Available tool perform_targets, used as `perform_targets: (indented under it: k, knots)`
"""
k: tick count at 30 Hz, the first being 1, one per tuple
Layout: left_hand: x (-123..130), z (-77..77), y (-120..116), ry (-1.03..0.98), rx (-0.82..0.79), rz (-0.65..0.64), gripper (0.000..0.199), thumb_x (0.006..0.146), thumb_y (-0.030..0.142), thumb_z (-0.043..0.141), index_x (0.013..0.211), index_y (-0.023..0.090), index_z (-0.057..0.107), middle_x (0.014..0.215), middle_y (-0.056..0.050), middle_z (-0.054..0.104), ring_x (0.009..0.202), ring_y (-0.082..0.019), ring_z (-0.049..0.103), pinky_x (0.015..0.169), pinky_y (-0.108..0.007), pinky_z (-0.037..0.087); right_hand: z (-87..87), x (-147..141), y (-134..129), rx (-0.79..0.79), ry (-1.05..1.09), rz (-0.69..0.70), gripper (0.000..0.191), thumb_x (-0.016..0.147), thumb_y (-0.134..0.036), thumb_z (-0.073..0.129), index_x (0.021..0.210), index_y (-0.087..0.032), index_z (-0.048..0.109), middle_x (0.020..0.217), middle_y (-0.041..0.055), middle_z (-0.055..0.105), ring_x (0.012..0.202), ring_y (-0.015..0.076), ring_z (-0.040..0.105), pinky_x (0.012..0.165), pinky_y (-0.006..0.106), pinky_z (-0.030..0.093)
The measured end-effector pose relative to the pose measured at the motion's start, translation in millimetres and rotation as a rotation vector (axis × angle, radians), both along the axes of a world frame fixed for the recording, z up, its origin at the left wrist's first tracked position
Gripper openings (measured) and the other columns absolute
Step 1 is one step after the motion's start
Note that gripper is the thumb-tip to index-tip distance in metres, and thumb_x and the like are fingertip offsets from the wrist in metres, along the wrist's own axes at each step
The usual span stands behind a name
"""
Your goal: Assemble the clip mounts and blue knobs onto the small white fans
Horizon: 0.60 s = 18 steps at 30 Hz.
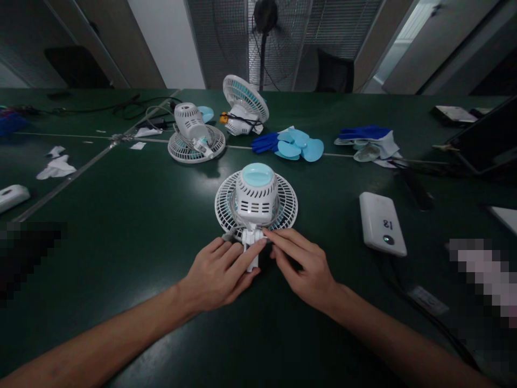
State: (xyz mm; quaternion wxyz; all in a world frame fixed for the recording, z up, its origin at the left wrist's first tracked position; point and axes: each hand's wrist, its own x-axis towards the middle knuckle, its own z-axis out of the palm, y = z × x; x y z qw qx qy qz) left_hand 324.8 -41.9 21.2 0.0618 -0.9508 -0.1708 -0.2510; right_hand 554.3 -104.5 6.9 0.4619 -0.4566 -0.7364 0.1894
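In front of me a small white fan [256, 200] lies face down on its round grille, its motor housing and light-blue cap upward. From its near side a white clip-like bracket [252, 237] sticks out toward me. My left hand [220, 272] is closed around this bracket, with the index finger across its top and the thumb underneath. From the right, my right hand [305, 264] has its fingertips pinched at the bracket's side, close to the left index fingertip. Any small part between those right fingertips is hidden.
Behind stand another face-down fan [191, 129] and a tilted fan [244, 105]. Light-blue fan blades [301, 144] lie by blue gloves [264, 143]. More gloves [369, 141] and a white box marked 18 [382, 223] are at the right. Paper scraps [56, 166] lie left on the green table [133, 258].
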Motion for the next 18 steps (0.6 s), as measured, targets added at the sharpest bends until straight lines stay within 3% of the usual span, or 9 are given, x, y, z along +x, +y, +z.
perform_targets:
  k: [10,18]
  knots:
    - [-0.6,-1.1,0.1,0.019,-0.014,0.013,0.056,0.105,0.028,0.051,0.154,0.004,0.039,0.092,-0.008,0.069,0.074,-0.022,0.064,0.066,-0.037,0.049,3.1,-1.7,2.0,0.019,0.019,0.042,0.056,0.099,-0.006,0.053,0.153,-0.022,0.049,0.108,0.0080,0.068,0.086,0.0154,0.067,0.081,0.035,0.062]
    - [0.5,0.4,0.2,0.025,-0.022,0.013,0.056,0.105,0.027,0.050,0.155,0.004,0.039,0.089,-0.007,0.068,0.072,-0.021,0.063,0.065,-0.035,0.048,8.6,-4.3,-1.5,0.097,0.004,-0.063,0.052,0.098,-0.003,0.053,0.145,-0.025,0.057,0.122,0.0080,0.071,0.102,0.0177,0.071,0.091,0.036,0.063]
